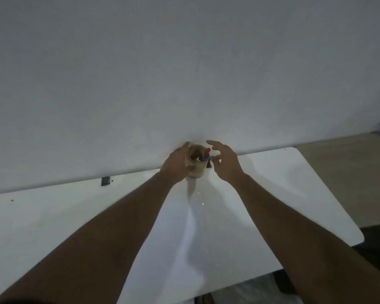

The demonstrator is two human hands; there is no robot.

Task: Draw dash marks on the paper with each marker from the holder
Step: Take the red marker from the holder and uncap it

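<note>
Steadying tan marker holder (195, 165) at table (294, 183) far edge: left hand (175, 166) wrapped around it; right hand (225, 164) spread beside red-capped marker (207, 152).

Wall (184, 73) stands directly behind holder (196, 164); no passage at the back. My left hand (177, 166) blocks the holder's left side. My right hand (225, 162), fingers spread, sits just beside its right. Holder mouth open from above. Table (42, 216) bare on both flanks; 1 small dark object (105, 181) at the wall edge, far left.

head view, looking down over table (53, 216)
</note>
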